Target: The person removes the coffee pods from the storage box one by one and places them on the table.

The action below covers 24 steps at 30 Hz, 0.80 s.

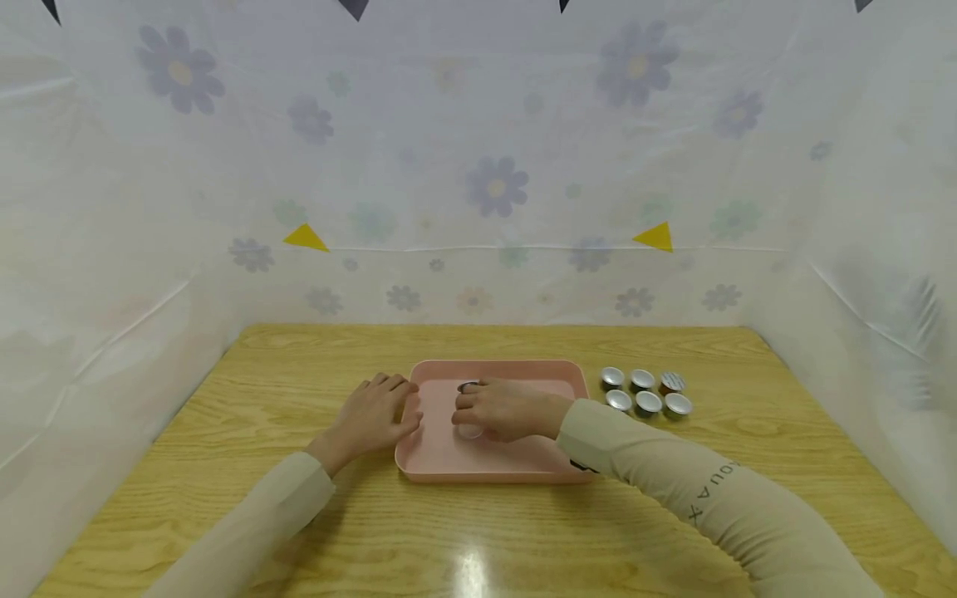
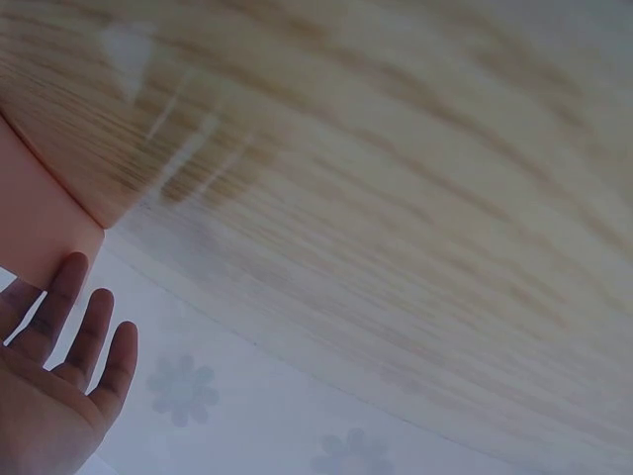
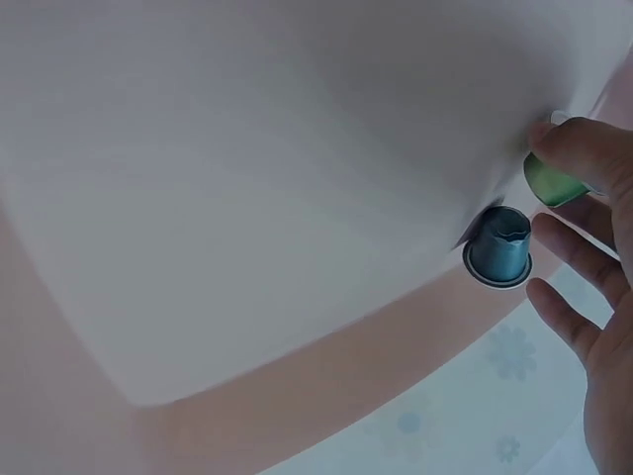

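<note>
A pink tray (image 1: 486,477) lies on the wooden table. My right hand (image 1: 503,410) is over its middle and pinches a green coffee capsule (image 3: 556,182) between thumb and index finger. Just past the fingers, a teal coffee capsule (image 3: 499,247) stands rim-down in the tray; the hand hides much of it in the head view. My left hand (image 1: 374,413) is at the tray's left side, its fingertips right at the rim. In the left wrist view, its fingers (image 2: 91,336) are spread and loosely straight beside the tray wall.
Several coffee capsules (image 1: 648,403) stand in two rows right of the tray, most showing silvery lids. The table (image 1: 359,531) is enclosed at the back and sides by pale flowered sheeting (image 1: 419,166). Two yellow triangles (image 1: 655,237) mark the back sheet.
</note>
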{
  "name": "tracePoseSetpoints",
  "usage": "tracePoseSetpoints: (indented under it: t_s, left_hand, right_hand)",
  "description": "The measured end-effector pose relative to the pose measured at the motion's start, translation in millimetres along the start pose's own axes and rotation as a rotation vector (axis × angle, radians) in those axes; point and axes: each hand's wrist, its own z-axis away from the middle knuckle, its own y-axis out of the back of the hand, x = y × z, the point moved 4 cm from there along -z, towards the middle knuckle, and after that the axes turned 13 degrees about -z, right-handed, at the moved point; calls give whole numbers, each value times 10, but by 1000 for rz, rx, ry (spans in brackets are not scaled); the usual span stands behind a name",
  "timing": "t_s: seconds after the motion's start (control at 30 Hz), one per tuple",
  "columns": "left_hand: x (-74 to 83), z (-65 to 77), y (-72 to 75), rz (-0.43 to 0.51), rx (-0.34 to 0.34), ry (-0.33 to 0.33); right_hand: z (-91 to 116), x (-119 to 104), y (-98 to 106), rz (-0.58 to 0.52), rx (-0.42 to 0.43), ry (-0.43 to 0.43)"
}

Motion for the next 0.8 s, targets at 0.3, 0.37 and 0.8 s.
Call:
tracePoseSetpoints:
  t_s: [0.3,0.37,0.8]
  left_hand:
    - [1,-1,6,7,-12,7]
    - [2,0,7,13,-17,9]
    - [4,0,16,21,0,6]
  right_hand:
    - [39,15,29,-14,14,-3]
    - [48,21,36,-16,4,-17]
    - [131,93,86,16,-26,-60]
